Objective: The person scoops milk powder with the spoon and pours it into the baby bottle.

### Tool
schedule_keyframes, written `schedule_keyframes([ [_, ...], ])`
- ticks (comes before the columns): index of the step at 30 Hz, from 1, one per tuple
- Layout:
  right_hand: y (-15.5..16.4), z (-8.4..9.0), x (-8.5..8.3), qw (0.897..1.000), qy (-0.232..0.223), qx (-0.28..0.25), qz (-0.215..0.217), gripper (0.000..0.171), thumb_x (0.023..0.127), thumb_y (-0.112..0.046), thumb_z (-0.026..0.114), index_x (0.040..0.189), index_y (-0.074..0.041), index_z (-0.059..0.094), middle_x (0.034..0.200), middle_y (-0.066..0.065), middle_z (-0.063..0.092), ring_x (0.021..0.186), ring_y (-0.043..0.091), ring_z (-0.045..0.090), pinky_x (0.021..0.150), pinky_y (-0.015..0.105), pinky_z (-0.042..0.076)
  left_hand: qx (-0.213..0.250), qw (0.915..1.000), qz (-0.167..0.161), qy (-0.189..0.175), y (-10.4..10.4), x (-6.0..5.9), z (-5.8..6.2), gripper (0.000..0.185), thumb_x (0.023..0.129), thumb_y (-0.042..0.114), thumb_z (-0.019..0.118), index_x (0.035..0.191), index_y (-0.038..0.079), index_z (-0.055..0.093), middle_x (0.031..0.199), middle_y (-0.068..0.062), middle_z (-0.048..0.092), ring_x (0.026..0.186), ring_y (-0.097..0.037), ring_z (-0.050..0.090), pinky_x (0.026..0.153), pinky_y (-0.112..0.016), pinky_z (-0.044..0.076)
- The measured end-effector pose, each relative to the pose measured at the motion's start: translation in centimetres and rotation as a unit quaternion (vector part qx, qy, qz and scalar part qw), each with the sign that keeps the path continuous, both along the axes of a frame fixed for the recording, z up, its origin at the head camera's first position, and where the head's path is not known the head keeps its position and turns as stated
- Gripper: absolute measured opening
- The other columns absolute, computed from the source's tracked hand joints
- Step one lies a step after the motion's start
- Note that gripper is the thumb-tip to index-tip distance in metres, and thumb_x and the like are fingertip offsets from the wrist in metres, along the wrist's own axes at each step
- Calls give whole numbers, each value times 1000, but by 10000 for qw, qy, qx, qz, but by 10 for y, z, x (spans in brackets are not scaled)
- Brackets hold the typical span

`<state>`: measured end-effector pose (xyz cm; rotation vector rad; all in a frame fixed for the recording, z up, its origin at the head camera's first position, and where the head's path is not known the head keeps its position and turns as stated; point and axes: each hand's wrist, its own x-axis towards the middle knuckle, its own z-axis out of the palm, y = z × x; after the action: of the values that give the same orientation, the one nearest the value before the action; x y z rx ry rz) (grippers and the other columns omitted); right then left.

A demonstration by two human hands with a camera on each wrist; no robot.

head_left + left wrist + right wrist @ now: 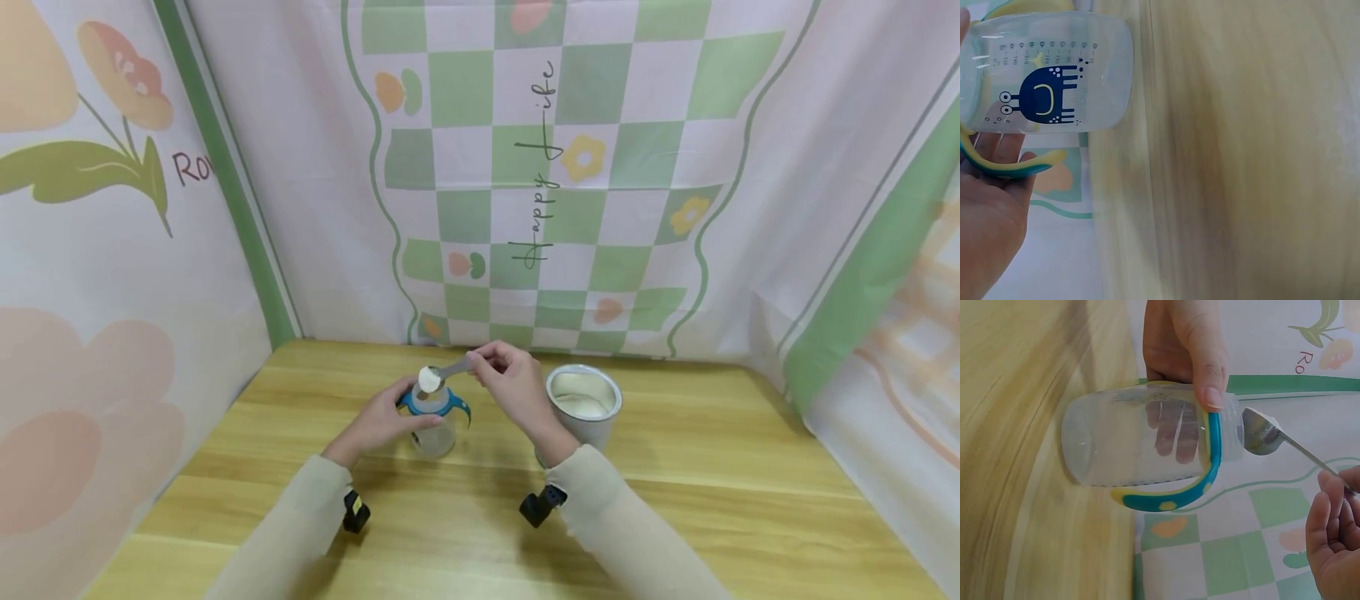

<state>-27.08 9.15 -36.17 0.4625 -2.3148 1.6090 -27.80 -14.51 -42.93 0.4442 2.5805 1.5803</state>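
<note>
My left hand [386, 423] grips a clear baby bottle [433, 442] round its neck, where a blue and yellow double handle [1169, 499] is fitted. The bottle is upright and uncapped; a dark blue cartoon animal and measuring marks show on its side [1100, 69]. My right hand [517, 387] pinches the handle of a metal spoon [1263, 440] heaped with white powder [430, 380]. The spoon's bowl is right at the bottle's mouth. I cannot tell whether the bottle's base touches the table.
An open silver can [617, 410] holding pale powder stands right of the bottle, partly behind my right wrist. The wooden table [697, 492] ends at a patterned curtain [570, 225] at the back. More printed cloth hangs on both sides.
</note>
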Motion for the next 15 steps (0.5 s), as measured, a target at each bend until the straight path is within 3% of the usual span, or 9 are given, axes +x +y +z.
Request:
schedule_keyframes([
  [7,-3,-8,0,9993,320,201,4,17,98,-28,69,92,-14,74,77,-1,70,65,16,62,51,25,45,-7,10000,-53,-5,0,0,3,86,81,47,83,151,15,43,142,-5,54,134,-31,46,112,-60,29],
  [15,-7,-14,2,9917,1129,610,126,12,98,-23,69,91,-14,73,74,-6,67,61,9,58,51,25,48,10,10000,-25,-37,-1,-1,0,84,81,45,83,149,14,46,142,-7,55,134,-32,46,111,-61,29],
])
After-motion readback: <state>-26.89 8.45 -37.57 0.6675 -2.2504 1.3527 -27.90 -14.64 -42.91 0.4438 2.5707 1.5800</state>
